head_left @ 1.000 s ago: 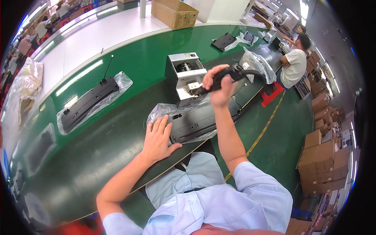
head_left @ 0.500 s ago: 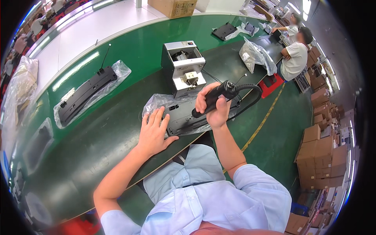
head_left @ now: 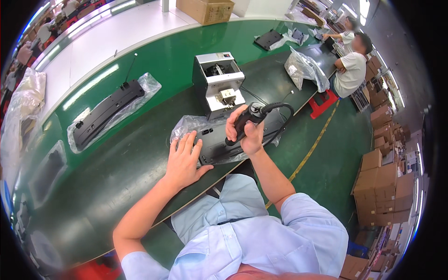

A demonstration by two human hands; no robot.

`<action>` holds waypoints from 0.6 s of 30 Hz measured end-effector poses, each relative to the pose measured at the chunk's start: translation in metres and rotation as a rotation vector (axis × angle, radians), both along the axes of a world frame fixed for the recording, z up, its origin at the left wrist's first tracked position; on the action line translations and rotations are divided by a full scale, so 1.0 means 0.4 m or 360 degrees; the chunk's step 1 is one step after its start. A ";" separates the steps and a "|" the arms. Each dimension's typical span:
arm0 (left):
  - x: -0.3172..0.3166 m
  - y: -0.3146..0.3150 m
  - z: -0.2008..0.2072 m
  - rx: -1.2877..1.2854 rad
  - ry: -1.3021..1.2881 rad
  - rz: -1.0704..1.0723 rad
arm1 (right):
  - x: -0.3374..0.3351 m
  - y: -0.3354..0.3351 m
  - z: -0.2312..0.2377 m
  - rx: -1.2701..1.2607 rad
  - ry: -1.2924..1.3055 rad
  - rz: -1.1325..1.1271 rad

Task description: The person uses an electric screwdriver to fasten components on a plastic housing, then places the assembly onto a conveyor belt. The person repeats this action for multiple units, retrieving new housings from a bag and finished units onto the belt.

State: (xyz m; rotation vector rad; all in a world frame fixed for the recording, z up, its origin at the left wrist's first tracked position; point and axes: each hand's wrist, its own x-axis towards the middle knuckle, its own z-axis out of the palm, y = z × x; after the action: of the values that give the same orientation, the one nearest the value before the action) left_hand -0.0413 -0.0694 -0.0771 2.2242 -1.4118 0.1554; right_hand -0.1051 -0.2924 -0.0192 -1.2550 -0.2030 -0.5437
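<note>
My right hand (head_left: 250, 135) is wrapped round a black electric screwdriver (head_left: 244, 122), held at a slant with its cable looping off to the right. Its lower end points down at a long black plastic panel (head_left: 217, 140); whether the tip touches a screw is hidden. That panel lies on a clear plastic bag (head_left: 186, 125) near the table's front edge. Across the panel's left end my left hand (head_left: 185, 161) rests flat, fingers stretched out and thumb spread. Just behind the panel stands a silver and black bench machine (head_left: 218, 84), with a small metal block on its front.
Another black panel (head_left: 108, 114) lies on plastic on the green belt at the left. At the far right are a bagged bundle (head_left: 303, 70) and a dark part (head_left: 269, 39). A cardboard box (head_left: 205, 10) stands at the back. Two people sit beyond, near stacked cartons (head_left: 382, 186).
My right hand and the screwdriver have shifted slightly left and down over the panel. The pieces on the green belt at the left have slid a little to the right. My left hand stays put.
</note>
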 end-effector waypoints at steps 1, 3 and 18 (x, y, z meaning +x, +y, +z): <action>0.000 0.001 -0.002 -0.0002 -0.0002 -0.0001 | 0.003 -0.005 0.005 0.0024 -0.0001 -0.0005; -0.001 0.000 -0.004 0.0002 0.0007 -0.0010 | 0.028 -0.029 0.034 -0.0120 -0.0289 -0.0223; -0.006 0.026 0.000 -0.0014 -0.0013 0.0009 | 0.048 0.029 0.056 -0.0041 -0.0254 -0.0133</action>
State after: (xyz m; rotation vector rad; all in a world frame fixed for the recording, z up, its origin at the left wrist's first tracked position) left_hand -0.0436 -0.0589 -0.0772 2.2235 -1.4065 0.1728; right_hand -0.0859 -0.2809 0.0030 -1.2497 -0.2930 -0.7166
